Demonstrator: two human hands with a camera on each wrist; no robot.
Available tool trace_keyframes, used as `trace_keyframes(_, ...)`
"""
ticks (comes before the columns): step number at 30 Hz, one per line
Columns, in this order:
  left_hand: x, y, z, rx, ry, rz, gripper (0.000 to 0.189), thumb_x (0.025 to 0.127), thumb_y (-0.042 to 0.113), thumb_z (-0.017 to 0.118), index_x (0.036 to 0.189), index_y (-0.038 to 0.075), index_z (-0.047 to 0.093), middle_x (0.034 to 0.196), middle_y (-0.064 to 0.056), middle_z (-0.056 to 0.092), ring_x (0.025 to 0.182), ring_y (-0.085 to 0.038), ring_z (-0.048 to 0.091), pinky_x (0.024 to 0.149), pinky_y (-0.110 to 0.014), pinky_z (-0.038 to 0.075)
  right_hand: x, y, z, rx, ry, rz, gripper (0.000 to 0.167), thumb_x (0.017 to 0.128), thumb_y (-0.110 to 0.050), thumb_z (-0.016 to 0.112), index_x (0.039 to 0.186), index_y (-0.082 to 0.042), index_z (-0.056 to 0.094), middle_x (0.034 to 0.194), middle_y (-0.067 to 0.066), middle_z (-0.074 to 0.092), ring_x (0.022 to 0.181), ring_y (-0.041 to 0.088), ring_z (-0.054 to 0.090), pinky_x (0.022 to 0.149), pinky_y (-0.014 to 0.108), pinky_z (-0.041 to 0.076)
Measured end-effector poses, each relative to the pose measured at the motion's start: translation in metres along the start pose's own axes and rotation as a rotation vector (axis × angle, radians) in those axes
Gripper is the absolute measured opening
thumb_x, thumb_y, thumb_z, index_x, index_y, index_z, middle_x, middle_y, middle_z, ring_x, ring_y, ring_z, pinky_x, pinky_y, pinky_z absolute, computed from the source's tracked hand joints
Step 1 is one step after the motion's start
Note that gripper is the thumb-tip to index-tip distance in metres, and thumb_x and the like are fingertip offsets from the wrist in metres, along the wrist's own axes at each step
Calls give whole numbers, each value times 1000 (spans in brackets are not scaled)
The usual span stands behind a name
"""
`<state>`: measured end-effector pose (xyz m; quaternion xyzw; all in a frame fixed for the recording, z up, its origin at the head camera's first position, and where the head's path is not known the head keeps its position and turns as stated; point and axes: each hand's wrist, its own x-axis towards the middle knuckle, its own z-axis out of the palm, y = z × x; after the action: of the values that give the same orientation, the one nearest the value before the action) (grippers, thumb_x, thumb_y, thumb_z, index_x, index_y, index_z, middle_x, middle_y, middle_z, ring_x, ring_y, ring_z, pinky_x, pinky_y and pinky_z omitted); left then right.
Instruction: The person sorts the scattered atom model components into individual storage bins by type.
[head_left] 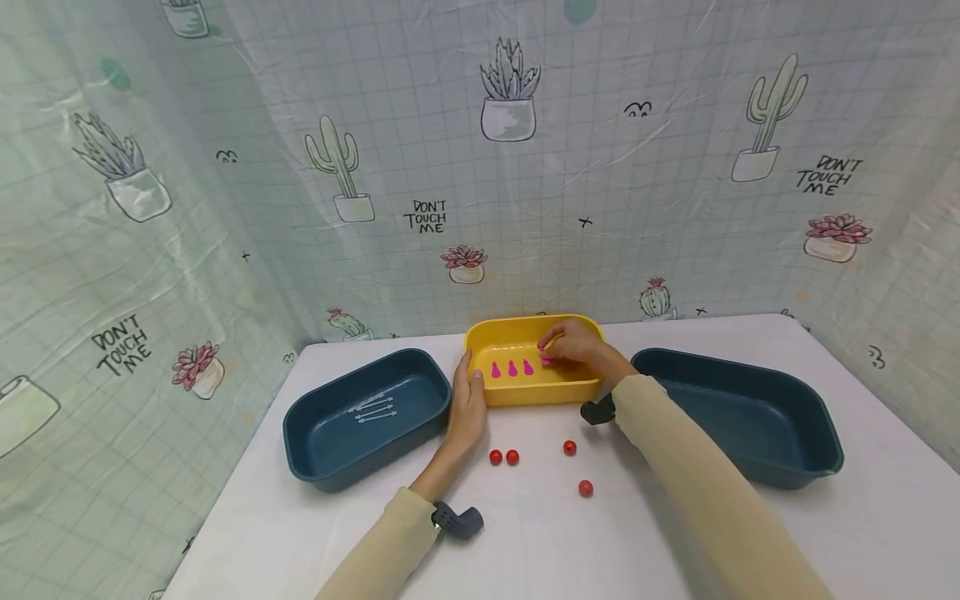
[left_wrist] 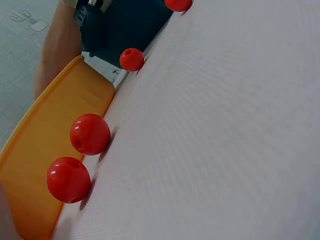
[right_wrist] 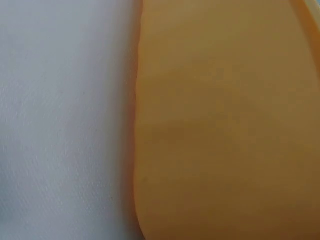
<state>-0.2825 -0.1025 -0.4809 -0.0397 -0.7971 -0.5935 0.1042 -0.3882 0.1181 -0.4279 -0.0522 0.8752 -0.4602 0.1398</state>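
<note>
A yellow tray [head_left: 540, 393] stands at the back of the table with several pink pear-shaped pieces [head_left: 513, 368] in a row on its floor. Over its right part, my right hand [head_left: 573, 342] pinches another pink piece [head_left: 544, 358] between thumb and fingers, low in the tray. My left hand [head_left: 468, 412] rests against the tray's left end, fingers stretched along the outside wall and thumb by the front corner. Several red beads [head_left: 512, 457] lie on the table in front of the tray; the left wrist view shows holes through them. Only the tray's outer wall [right_wrist: 225, 120] fills the right wrist view.
A dark blue bin [head_left: 360, 467] on the left holds several thin white sticks [head_left: 375, 409]. Another dark blue bin [head_left: 750, 417] stands on the right, partly behind the right sleeve [head_left: 697, 467]. A patterned curtain [head_left: 420, 167] hangs behind the table.
</note>
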Motion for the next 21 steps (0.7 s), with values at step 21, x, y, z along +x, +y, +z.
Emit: trace_keyframes(21, 1, -1, 0, 2, -12, 5, 56, 114, 31, 31, 166, 15, 18, 174, -3, 19, 161, -24, 19, 132, -47, 14, 1, 2, 1, -41, -45, -49, 20, 96, -11, 72, 111, 2, 74, 85, 10, 74, 67, 18, 67, 66, 22, 56)
